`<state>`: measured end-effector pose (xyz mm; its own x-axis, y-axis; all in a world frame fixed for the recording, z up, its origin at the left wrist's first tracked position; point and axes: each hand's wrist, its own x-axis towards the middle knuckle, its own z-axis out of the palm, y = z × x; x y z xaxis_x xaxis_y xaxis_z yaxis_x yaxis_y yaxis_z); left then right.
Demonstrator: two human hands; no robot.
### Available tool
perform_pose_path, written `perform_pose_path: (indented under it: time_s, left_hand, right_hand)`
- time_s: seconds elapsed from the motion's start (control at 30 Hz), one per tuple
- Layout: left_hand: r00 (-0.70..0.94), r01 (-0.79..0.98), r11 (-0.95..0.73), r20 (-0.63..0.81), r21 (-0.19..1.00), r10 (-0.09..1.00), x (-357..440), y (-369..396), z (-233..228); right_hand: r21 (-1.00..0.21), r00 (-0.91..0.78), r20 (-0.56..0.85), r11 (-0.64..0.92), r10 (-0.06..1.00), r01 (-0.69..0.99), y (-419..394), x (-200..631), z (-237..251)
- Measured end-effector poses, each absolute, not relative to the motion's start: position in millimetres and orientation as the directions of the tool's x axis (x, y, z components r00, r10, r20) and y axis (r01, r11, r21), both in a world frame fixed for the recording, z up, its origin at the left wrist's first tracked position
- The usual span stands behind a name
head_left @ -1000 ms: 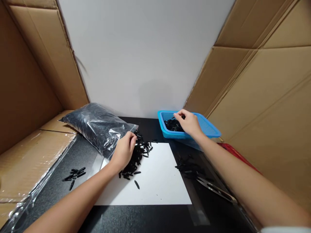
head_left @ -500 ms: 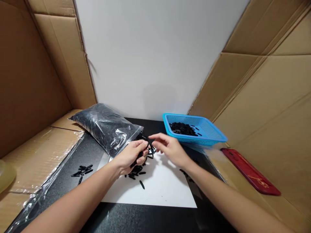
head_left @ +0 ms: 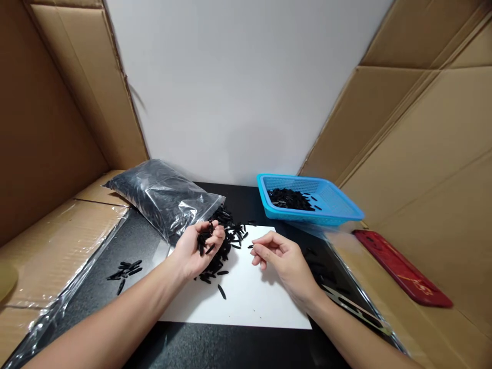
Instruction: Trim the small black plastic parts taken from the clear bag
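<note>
Palm up and fingers curled, my left hand (head_left: 200, 249) cradles several small black elongated pieces (head_left: 205, 241). My right hand (head_left: 277, 256) is in a pinch over the white sheet (head_left: 246, 302), with the tip of a small black piece (head_left: 250, 246) showing at its fingertips. A loose heap of the same pieces (head_left: 218, 261) lies on the sheet beside and behind my left hand. The heap reaches back to the mouth of a clear plastic bag (head_left: 165, 195) filled with dark contents. What exactly the pieces are, I cannot tell.
A blue mesh basket (head_left: 330, 197) holding more black pieces stands at the back right. A small cluster of pieces (head_left: 125, 271) lies on the black tabletop at left. On the right are a red flat case (head_left: 402, 269) and a slotted metal strip (head_left: 355, 309). Cardboard walls (head_left: 426, 154) flank both sides.
My hands have moved apart. The left has turned palm up, showing the pieces in it; the right has drawn back toward me and lower, with a piece at its fingertips.
</note>
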<state>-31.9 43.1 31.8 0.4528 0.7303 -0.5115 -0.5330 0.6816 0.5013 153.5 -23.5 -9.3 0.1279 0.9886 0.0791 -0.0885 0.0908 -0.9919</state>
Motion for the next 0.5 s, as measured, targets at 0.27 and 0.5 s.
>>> perform_pose_path:
  time_s: [0.27,0.5]
  left_hand:
    - [0.399,-0.507,0.618,-0.472,0.6,0.786,-22.4,45.3,21.7]
    - [0.567,-0.122,0.539,-0.387,0.833,0.727,-10.5,18.0,16.4]
  right_hand:
    - [-0.992,0.109,0.047,0.059,0.993,-0.114,-21.3,162.3,-9.5]
    - [-0.989,0.117,0.127,0.135,0.985,-0.065,-28.9,163.4,-9.2]
